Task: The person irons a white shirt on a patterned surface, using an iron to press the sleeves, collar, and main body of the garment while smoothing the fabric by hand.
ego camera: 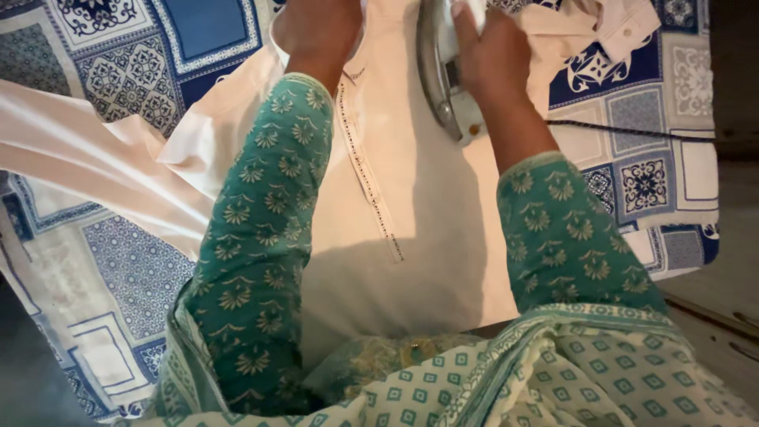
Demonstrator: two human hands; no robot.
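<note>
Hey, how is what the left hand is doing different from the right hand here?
The left hand presses flat on the white garment, while the right hand is closed around the handle of the iron. The left hand sits beside the garment's stitched placket; the right hand is nearer the black cord. Both wear teal patterned sleeves and work over the blue-and-white patterned cover.

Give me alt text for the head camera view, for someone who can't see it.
A person's right hand grips an iron on a white garment, while the left hand presses the fabric flat. The garment lies on a blue and white patterned cloth; both sleeves are green with a pale print.
</note>
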